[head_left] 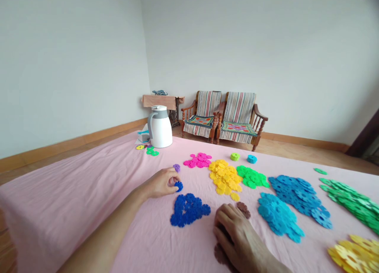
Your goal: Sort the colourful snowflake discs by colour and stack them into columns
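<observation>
Thumb and fingers of my left hand (162,183) pinch a small stack of dark blue notched plastic discs (178,186) on the pink cloth. Just nearer to me lies a loose pile of the same dark blue discs (189,209). A small purple disc stack (177,168) sits beyond my left fingers. My right hand (233,233) rests on the cloth with curled fingers close together; whatever is under them is hidden. Brown discs (243,209) show by its knuckles, and more brown ones (220,255) peek out beneath it.
Piles of pink (198,160), yellow (225,176), green (252,177), light blue (280,215) and blue discs (299,198) spread rightward. Lime (235,157) and teal stacks (252,159) stand behind. A white jug (161,128) is at the far edge; two chairs (238,115) stand beyond.
</observation>
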Tool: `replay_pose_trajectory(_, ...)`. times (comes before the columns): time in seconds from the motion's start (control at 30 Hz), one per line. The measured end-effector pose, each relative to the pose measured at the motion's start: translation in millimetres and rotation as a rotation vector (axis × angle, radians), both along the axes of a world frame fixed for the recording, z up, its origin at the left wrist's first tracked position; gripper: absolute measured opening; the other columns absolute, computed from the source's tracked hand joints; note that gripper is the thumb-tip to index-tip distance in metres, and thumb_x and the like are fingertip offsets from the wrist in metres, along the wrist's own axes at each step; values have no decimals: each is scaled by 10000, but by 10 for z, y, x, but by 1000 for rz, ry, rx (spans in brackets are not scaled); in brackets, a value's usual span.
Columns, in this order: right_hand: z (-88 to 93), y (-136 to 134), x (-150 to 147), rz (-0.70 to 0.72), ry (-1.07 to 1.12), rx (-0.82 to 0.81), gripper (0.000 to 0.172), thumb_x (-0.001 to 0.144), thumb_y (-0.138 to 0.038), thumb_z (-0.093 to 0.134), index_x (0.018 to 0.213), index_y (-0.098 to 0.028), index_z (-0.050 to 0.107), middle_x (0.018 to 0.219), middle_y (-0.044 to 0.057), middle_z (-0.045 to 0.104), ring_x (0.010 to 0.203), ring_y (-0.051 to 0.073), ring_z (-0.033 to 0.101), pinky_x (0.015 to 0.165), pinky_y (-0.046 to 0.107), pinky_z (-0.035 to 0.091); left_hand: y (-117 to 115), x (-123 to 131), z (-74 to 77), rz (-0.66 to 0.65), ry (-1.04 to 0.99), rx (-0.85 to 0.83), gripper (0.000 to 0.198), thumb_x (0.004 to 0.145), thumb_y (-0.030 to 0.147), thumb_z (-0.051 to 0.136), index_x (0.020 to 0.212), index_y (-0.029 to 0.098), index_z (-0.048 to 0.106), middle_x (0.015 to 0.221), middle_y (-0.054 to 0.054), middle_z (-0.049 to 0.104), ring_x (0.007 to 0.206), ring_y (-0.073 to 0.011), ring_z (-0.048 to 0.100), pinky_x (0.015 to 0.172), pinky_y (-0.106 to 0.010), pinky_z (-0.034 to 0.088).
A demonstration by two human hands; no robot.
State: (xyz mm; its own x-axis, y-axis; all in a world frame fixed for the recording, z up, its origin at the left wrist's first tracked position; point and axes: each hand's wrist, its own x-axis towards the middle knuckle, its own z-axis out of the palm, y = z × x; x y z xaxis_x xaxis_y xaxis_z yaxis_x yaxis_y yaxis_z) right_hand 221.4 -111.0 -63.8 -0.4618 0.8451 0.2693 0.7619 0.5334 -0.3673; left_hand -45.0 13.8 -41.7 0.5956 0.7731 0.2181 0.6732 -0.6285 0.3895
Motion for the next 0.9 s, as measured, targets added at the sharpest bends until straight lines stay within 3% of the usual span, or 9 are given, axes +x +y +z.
replay_pose_trajectory(0.3, 5, 11, -5, 2, 10, 9, 154, 872, -179, 430, 727, -188, 481, 827, 41, 546, 769, 172, 504, 708, 330, 406, 53, -31, -83, -4, 12, -42, 187, 692, 200, 602, 871, 175, 649, 744, 5, 523, 641, -108, 503, 584, -198, 387)
replay_pose_trajectory(0.57, 24, -16, -8, 4, 9, 20, 152, 865, -166, 431, 725, -189, 484, 821, 42, 553, 764, 172, 513, 698, 325, 413, 39, -37, -59, -87, -20, -98, 370, 662, 210, 660, 1029, 185, 619, 865, -12, 566, 708, -120, 523, 642, -211, 432)
replay_pose_trajectory(0.9, 28, 0, -12, 6, 0, 13, 146, 861, -165, 438, 724, -189, 483, 827, 45, 553, 765, 175, 511, 698, 329, 411, 57, -23, -109, -89, -41, -97, 302, 687, 155, 628, 989, 171, 631, 835, -14, 571, 695, -117, 512, 647, -211, 421)
